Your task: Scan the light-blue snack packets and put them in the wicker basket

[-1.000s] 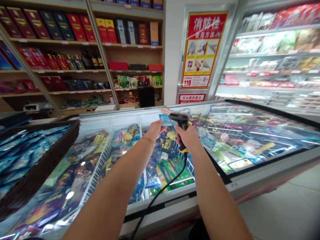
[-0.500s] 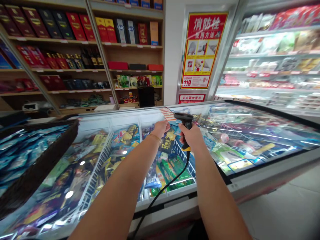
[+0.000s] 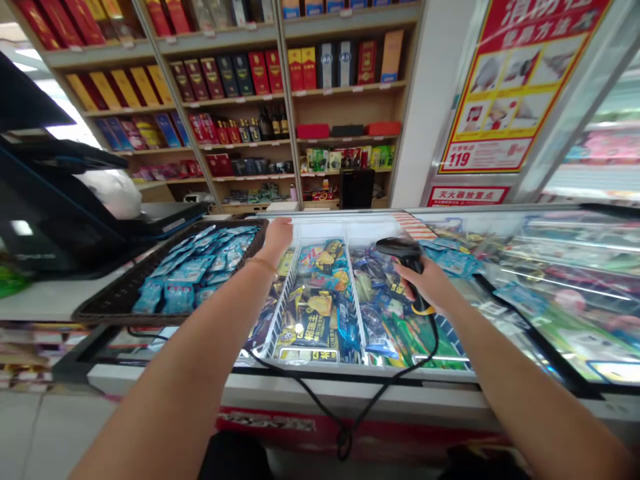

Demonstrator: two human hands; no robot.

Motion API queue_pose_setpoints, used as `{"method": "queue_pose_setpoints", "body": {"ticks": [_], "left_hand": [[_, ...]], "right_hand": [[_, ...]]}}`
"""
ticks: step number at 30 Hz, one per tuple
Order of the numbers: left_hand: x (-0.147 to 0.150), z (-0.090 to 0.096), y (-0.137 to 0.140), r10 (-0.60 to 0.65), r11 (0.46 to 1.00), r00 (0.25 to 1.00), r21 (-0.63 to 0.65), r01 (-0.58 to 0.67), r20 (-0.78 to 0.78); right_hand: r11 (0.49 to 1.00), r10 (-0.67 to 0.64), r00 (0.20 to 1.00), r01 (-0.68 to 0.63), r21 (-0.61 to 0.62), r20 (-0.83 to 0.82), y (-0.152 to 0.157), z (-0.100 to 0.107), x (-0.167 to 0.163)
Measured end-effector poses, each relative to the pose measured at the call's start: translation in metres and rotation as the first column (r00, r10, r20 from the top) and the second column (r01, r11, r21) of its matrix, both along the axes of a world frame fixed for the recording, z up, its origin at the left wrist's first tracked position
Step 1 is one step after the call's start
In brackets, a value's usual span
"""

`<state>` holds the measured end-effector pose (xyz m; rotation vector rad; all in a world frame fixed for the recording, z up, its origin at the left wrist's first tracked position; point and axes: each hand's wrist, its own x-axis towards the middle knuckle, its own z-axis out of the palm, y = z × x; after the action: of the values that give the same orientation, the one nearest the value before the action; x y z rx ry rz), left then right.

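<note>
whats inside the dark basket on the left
The dark basket holds a heap of blue packets. Whatever lies beneath the top ones is covered and cannot be seen.

Blurred, covered and cropped around the freezer [image 3: 435, 399]
Cannot make out the fingertips of the left hand [image 3: 279, 237], smeared at the far right corner of the basket [image 3: 107, 299], or tell of anything held there; cannot read the blue sachets [image 3: 193, 267] inside. Find the scanner [image 3: 397, 248] blurred, with its handle partly under the right hand [image 3: 430, 283]. Can follow the cable [image 3: 345, 437] past the freezer's near edge only to the left forearm [image 3: 200, 353], then lose a stretch behind it. Lose the freezer's right end, the top of the red poster [image 3: 530, 87] and the left side of the black machine [image 3: 45, 207] past the picture's edges. Find shelf labels [image 3: 357, 89] too small to read.
</note>
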<state>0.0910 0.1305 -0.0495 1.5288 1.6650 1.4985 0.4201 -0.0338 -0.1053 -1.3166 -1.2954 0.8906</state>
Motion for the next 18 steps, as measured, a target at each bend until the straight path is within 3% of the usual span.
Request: {"method": "queue_pose_setpoints", "body": {"ticks": [4,6,8,11,18], "left_hand": [[-0.079,0.019,-0.007,0.158,0.987,0.952,0.004,-0.163,-0.264],[-0.104,0.018,-0.009,0.211,0.952,0.781,-0.056,-0.3,-0.588],[-0.12,0.012,-0.007,0.19,0.901,0.636,-0.123,-0.415,-0.748],[-0.131,0.0,0.001,0.166,0.864,0.587,-0.171,-0.474,-0.792],[-0.133,-0.003,0.006,0.157,0.885,0.581,-0.147,-0.441,-0.798]], "right_hand": [[1.0,0.008,1.0,-0.008,-0.013,0.02,0.002,-0.004,-0.007],[1.0,-0.006,1.0,0.006,-0.002,-0.015,0.003,-0.004,-0.008],[1.0,-0.013,0.999,0.014,0.006,-0.048,0.002,-0.004,-0.008],[1.0,-0.014,0.998,0.014,0.006,-0.058,0.002,-0.004,-0.007],[1.0,-0.006,1.0,0.006,-0.024,-0.028,0.0,-0.002,-0.004]]}}
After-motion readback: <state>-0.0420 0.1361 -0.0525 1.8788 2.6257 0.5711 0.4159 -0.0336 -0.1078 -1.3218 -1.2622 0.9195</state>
